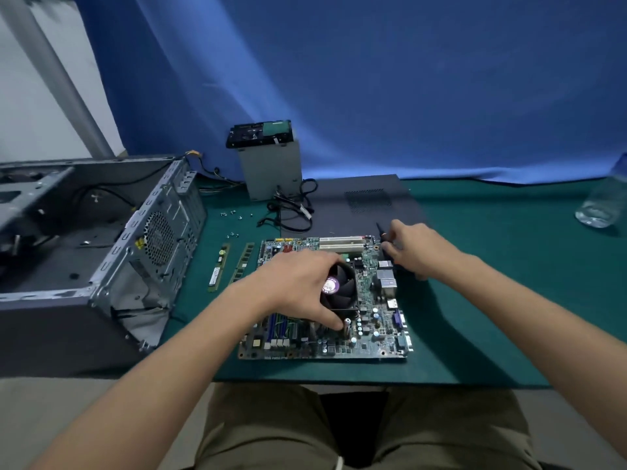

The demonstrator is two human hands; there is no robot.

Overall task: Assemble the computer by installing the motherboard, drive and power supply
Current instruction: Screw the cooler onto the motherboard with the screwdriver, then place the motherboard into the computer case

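Observation:
The motherboard (369, 320) lies flat on the green table mat in front of me. My left hand (298, 286) grips the black CPU cooler fan (339, 283) at the board's middle, fingers curled round its sides. My right hand (414, 249) is at the board's far right edge, fingers curled round a thin black tool (380, 228) that looks like a screwdriver. The open computer case (101, 239) lies on its side at the left. The grey power supply (271, 171) stands at the back with the drive (259, 134) on top of it.
Two RAM sticks (230, 266) lie between the case and the board. Loose screws (232, 215) are scattered behind them. The case's side panel (366, 201) lies flat behind the board, black cables (291, 208) beside it. A clear plastic bottle (604, 195) stands far right.

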